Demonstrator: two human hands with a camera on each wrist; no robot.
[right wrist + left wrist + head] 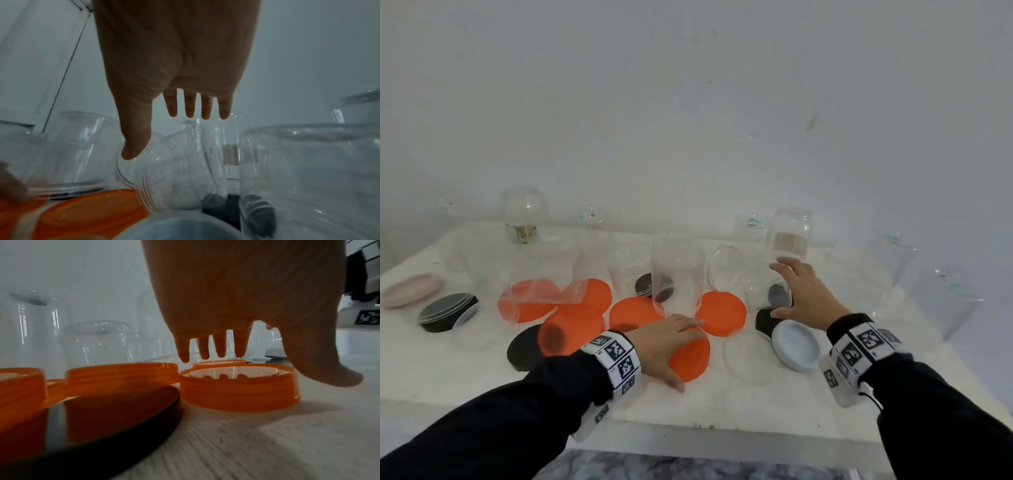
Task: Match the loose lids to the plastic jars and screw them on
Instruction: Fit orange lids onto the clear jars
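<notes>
Left hand [666, 342] spread flat above an orange lid [690, 356] at about 6 o'clock on the white bench [722, 404], fingers straight and apart, thumb down beside the rim; nothing gripped yet, and in the left wrist view the fingertips [202, 352] hung just over the same lid [239, 387] without clearly touching. Right hand [803, 294] open too, fingers extended toward a small clear jar [770, 291] at about 3 o'clock, thumb [134, 146] near or at the mouth of that jar [164, 178], which lay tilted on its side; contact impossible to confirm. Tall clear jar [677, 274] upright at centre, just beyond the left hand. More orange lids [720, 313] clustered around the centre, a black lid [446, 311] at 9 o'clock, a pale blue-white lid [796, 346] just beside the right wrist. Other clear jars crowded along 12 o'clock, some inverted.

Judged light and fairly stiff, both lids and jars; thin clear walls likely to flex under a hard squeeze and to skid on the smooth top. Best taken by the lid's ribbed rim, thumb opposite fingers, lifted straight off. Jar best held round the body below the threaded neck, leaving the threads free. Easily toppled neighbours close on every side.
</notes>
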